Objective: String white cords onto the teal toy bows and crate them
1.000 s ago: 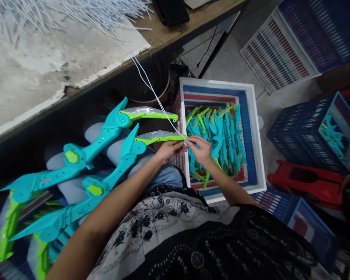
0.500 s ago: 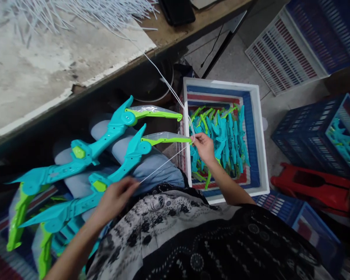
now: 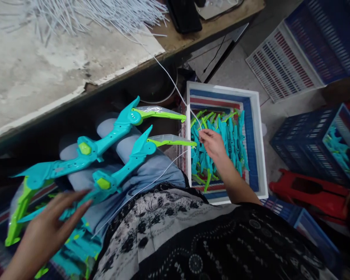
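Two teal toy bows with lime-green tips lie across my lap: the far toy bow (image 3: 105, 144) and the near toy bow (image 3: 137, 155). My right hand (image 3: 212, 143) is closed in a pinch on a white string (image 3: 173, 83), just beyond the near bow's green tip. From there the string runs up to the bench. A length of white string (image 3: 154, 179) also slants from that tip down over my lap. My left hand (image 3: 51, 225), slightly blurred, is open over the near bow's lower end, thumb and fingers apart. It covers part of that end.
A white-rimmed crate (image 3: 253, 136) of toy bow pieces stands right of my knees. On the bench (image 3: 61, 62) are a heap of white strings (image 3: 105, 15) and a black phone (image 3: 184, 17). More bows lie at lower left; blue crates (image 3: 306, 132) and a red plastic part (image 3: 307, 192) sit right.
My left hand has let go of the string and moved left and down, its fingers opening. My right hand has shifted slightly right, off the near bow's tip, still pinching string.
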`<state>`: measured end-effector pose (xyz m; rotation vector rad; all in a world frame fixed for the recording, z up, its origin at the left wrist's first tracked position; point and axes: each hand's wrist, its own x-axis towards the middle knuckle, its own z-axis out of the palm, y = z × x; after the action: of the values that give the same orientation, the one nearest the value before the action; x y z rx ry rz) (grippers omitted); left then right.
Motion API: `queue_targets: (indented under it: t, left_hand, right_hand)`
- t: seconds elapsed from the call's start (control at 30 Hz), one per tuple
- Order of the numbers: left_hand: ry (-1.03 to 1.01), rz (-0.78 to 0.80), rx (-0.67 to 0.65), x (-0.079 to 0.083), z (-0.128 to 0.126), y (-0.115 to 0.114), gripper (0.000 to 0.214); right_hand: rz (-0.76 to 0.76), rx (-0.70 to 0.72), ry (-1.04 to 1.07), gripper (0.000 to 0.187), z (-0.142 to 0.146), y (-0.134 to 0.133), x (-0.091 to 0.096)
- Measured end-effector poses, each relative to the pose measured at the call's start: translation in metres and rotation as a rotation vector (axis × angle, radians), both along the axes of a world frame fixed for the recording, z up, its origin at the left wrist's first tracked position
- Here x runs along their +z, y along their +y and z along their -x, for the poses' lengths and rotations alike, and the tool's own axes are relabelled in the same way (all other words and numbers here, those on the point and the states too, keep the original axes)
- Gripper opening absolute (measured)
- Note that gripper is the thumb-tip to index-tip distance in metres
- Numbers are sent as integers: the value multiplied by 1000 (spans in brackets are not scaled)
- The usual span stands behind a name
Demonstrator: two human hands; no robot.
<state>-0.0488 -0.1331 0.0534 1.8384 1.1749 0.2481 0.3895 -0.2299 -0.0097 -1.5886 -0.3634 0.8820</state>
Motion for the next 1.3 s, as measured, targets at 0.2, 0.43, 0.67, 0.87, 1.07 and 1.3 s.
queue_targets:
  t: [0.2, 0.43, 0.67, 0.87, 1.07, 1.3]
  left_hand:
    - [-76, 61, -138, -12, -139, 57, 60]
    - [-157, 469, -134, -37, -180, 62, 46]
    - [-444, 906, 110, -65, -268, 62, 23]
    - [-620, 1206, 61, -76, -304, 51, 7]
    - [-477, 922, 87, -74, -300, 55, 8]
    - [-615, 562, 485, -6, -111, 90, 13]
  right_hand:
    - [-120, 85, -201, 30, -5, 49, 8]
    - [-89, 200, -809, 16, 4, 64, 13]
    - [-139, 275, -940, 18, 4, 62, 3]
    - [-123, 327, -956, 12, 5, 61, -3]
    - [-134, 422, -1013, 17, 1, 58, -10]
    - [-108, 322, -961, 66, 3, 61, -17]
